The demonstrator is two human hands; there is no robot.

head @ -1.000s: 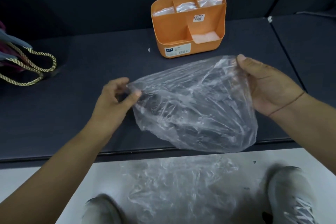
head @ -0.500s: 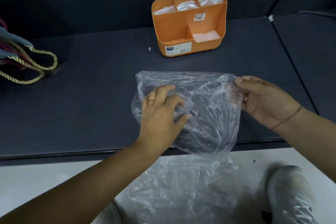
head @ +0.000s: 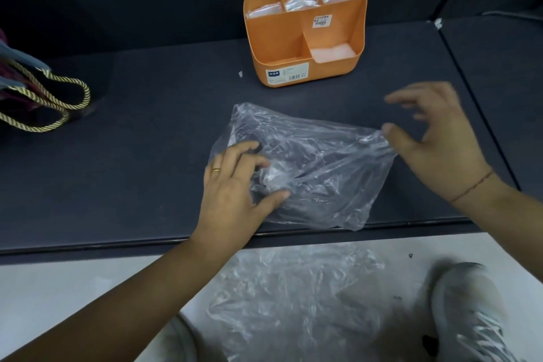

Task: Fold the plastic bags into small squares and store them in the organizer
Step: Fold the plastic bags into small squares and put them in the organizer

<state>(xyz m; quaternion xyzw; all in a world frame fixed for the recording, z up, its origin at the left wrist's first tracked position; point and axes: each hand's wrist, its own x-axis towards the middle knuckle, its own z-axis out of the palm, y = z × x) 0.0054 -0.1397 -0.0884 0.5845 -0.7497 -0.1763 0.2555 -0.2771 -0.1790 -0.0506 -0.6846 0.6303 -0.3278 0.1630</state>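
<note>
Where desk (head: 147, 170) ends: loose plastic (head: 293, 303) on floor (head: 58, 288).
Behind: organizer (head: 305, 35).
Change: right hand (head: 440, 150) released plastic bag (head: 323, 173), fingers (head: 411, 97) spread; left hand (head: 232, 194) presses it.

**Plastic bag (head: 317, 167) down on worktop (head: 147, 170)**

Lowered from mid-air and laid flat. Pressed now under the left hand (head: 235, 185), no longer pinching a corner; let go by the right hand (head: 435, 141), fingers spread just beside the right edge.

We pressed our left hand (head: 232, 185) on the crumpled clear plastic bag (head: 323, 161) lying on the dark surface (head: 132, 161), our right hand (head: 435, 141) spread at its right edge, before the orange organizer (head: 282, 47).
</note>
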